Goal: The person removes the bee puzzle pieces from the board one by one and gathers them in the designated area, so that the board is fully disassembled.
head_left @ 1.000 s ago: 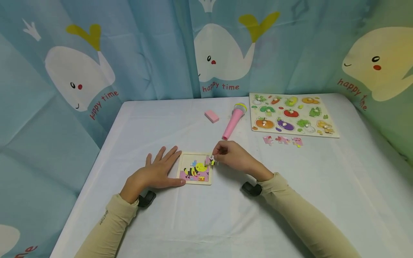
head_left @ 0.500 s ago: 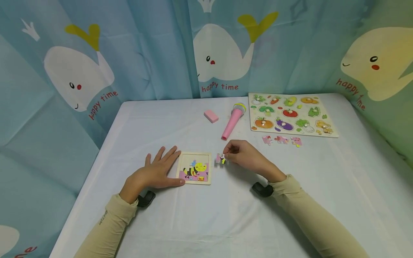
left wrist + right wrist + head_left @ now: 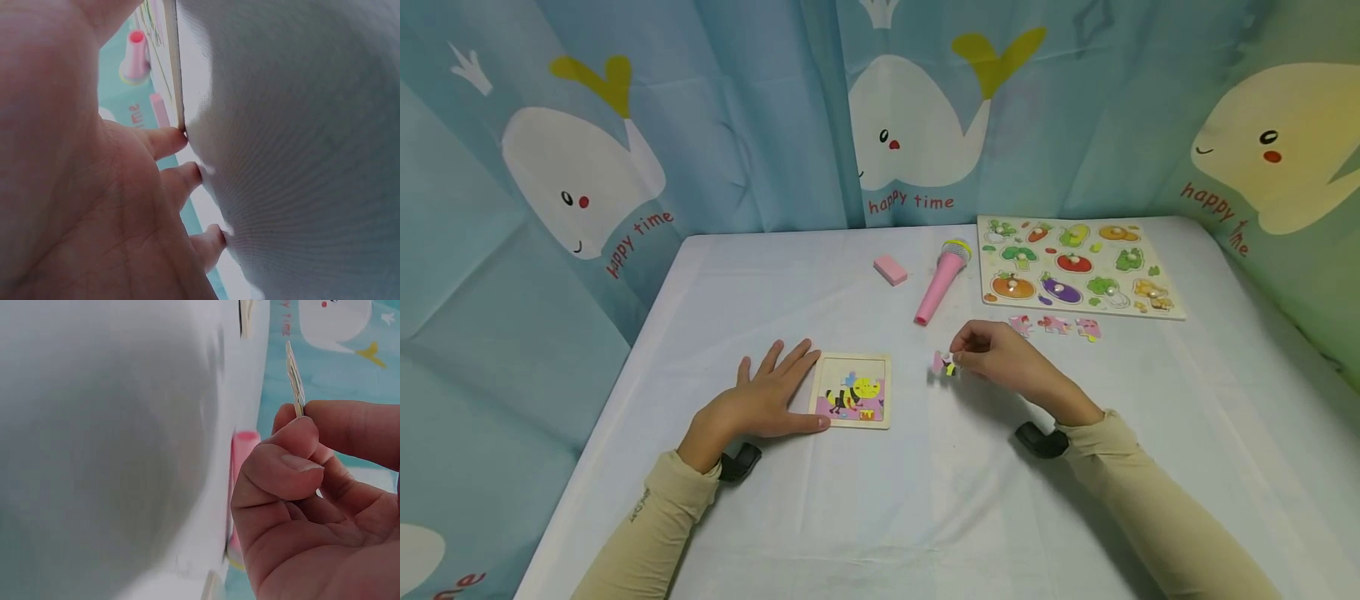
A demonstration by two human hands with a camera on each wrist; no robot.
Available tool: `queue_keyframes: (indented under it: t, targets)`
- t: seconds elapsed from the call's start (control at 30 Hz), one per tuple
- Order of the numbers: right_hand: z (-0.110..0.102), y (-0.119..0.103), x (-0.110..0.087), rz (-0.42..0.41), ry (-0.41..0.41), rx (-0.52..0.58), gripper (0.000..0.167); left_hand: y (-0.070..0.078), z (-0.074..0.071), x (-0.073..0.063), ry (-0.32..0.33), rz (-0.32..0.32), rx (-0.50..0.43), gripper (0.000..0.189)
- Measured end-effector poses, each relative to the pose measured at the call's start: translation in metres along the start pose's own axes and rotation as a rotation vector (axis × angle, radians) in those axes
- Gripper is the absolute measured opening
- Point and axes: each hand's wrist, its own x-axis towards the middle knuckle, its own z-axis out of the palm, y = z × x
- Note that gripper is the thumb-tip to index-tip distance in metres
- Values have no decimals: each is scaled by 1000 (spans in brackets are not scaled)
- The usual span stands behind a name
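Note:
A square wooden puzzle tray lies on the white table, its lower part filled with a bee picture and its upper part bare. My left hand rests with spread fingers at the tray's left edge, thumb at the lower corner. To the tray's right, my right hand pinches a jigsaw piece coloured pink, black and yellow between thumb and index finger. The right wrist view shows the piece edge-on, above the table. In the left wrist view, a fingertip of the left hand touches the tray's edge.
Several pink jigsaw pieces lie in a row beyond my right hand. Behind them is a vegetable peg board. A pink toy microphone and a pink block lie toward the back. A whale-print curtain hangs behind the table.
My right hand has carried the jigsaw piece from over the tray's right edge rightward, away from the tray. My left hand stays where it was.

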Motion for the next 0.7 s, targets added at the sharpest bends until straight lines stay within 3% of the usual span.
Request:
queue_keyframes:
  t: [0.37,0.7]
  targets:
    - [-28,12,-11,46,54,5,19,0,0,0,-3,5,0,109]
    - [-46,25,-11,26,88,-23,18,1,-1,-1,-11,0,-13,109]
